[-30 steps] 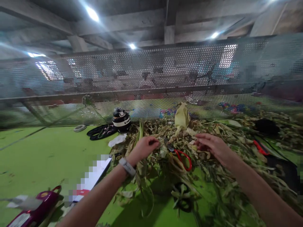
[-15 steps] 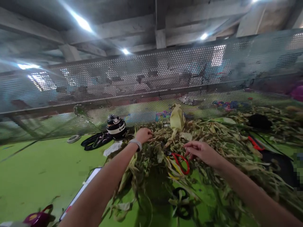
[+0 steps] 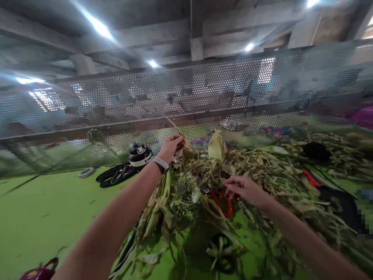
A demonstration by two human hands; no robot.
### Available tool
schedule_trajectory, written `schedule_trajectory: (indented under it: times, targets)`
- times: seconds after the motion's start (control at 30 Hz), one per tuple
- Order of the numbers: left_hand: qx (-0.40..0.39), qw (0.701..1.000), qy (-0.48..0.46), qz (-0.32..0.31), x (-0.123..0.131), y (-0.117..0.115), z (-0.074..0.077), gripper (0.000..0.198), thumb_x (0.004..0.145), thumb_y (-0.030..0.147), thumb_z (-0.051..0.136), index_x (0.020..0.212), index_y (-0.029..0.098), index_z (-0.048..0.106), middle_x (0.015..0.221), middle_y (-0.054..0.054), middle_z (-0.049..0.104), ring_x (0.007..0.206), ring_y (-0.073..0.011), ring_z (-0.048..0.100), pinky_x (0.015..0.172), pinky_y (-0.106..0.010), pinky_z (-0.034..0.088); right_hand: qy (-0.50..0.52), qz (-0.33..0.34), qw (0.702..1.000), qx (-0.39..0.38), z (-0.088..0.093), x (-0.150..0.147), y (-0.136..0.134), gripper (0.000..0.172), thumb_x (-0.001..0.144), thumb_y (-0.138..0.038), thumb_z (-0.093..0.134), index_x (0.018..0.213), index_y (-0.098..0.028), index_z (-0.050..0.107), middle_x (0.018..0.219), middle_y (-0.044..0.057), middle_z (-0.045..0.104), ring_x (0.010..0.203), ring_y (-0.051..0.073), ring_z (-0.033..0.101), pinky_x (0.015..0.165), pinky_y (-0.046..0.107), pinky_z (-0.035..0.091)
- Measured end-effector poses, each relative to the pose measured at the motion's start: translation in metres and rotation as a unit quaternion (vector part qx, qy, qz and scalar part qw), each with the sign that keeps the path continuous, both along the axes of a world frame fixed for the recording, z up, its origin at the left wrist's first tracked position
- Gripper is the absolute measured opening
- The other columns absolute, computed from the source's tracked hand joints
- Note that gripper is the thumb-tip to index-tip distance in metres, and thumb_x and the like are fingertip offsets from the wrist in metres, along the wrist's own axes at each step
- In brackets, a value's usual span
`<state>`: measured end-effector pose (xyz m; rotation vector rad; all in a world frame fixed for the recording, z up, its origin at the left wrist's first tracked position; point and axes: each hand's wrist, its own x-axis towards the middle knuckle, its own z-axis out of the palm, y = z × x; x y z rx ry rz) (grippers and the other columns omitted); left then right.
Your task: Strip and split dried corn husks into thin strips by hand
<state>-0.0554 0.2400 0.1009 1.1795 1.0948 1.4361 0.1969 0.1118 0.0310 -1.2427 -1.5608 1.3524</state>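
Clock centred on the view. Concrete ceiling (image 3: 159, 23) up top, 10 through 2. Perforated metal screen (image 3: 204, 85) below it, full width, 9 to 3 through 12. Green surface (image 3: 49, 210), lower half, bare patch around 8. Heap of withered leaves (image 3: 271, 171) on it, 3 round to 7.

Right hand (image 3: 246, 192) at 4, over the heap; fingers loosely bent and apart, grip released. Contact with leaves or scissors below: cannot tell. Left hand (image 3: 170, 147) just off centre at 9, raised over the heap's far edge, near the screen.

Dry husk (image 3: 187, 149) at centre, grasped in left hand, pinched between thumb and fingers; thin end points up toward 11, wide part hangs toward 6. Pale husk (image 3: 217, 147) at 3, upright on the heap, apart from the held one. Black-and-white container (image 3: 140, 153) near 9, beside left wrist. Red-handled scissors (image 3: 225, 214) at 5, lying on leaves just under right hand, blades partly hidden. Pale ring (image 3: 86, 172) far out, just under 9, flat on the surface. Smallest: light wristband (image 3: 161, 163) on left wrist.
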Motion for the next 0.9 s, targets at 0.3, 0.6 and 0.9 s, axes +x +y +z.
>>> schedule_trajectory:
  times: [0.3,0.6,0.9]
  targets:
    - [0.002,0.972,-0.198,-0.125,0.047,-0.038,0.002,0.011,0.077,0.022,0.062,0.070,0.015,0.056,0.060,0.004,0.057,0.051,-0.0050,0.053,0.051,-0.016,0.045,0.157,-0.040,0.984,-0.076,0.006,-0.011,-0.010,0.029,0.076,-0.043,0.061,0.087,-0.016,0.064,0.083,0.005,0.071,0.067,0.015,0.065,0.060,0.025,0.046]
    - [-0.037,0.957,-0.183,-0.221,0.046,-0.055,-0.012,0.010,0.073,0.019,0.064,0.071,0.018,0.054,0.058,0.006,0.053,0.046,-0.0057,0.048,0.044,-0.016,0.039,0.308,-0.034,0.947,-0.085,0.001,-0.011,-0.011,0.029,0.078,-0.034,0.062,0.104,-0.023,0.056,0.097,0.004,0.069,0.075,0.016,0.066,0.065,0.028,0.050]
    - [-0.100,0.947,-0.105,-0.288,0.050,-0.086,-0.051,0.004,0.061,0.018,0.060,0.061,0.014,0.057,0.064,-0.002,0.058,0.060,-0.0127,0.055,0.060,-0.024,0.045,0.378,-0.141,0.914,-0.025,-0.006,-0.018,-0.006,0.036,0.064,-0.025,0.074,0.097,-0.023,0.059,0.086,-0.002,0.068,0.072,0.012,0.063,0.067,0.022,0.049]
